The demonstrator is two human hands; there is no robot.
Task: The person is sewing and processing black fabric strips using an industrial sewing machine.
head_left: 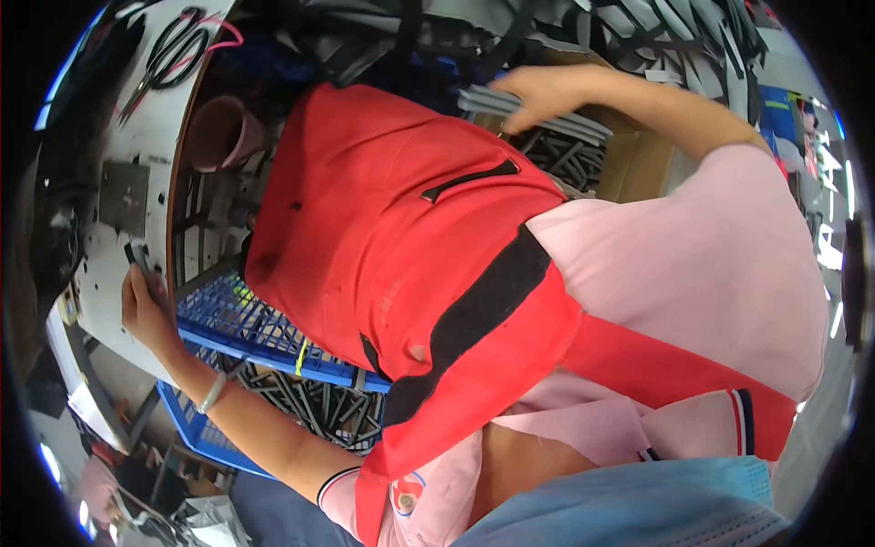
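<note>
gathering step: right hand (538, 91) grip closed on grey strip bundle (533, 114) over far cardboard box (638, 164); left hand (144, 305) pinches small dark piece (137, 258) at white surface (137, 137); next move needs steady carry.

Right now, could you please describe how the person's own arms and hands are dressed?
Both forearms are bare. The left hand is ungloved, with a pale beaded bracelet at the wrist. The right hand is ungloved too. Short pink sleeves cover the upper arms, the left one with a dark-striped cuff.

A white surface (137, 137) curved along the left, flecked with dark scraps. Black-handled scissors (169, 55) lay on its far end, a dark grey square piece (123, 196) sat nearer, and the left hand (146, 305) rested against its edge, holding a small dark strip (137, 257).
</note>
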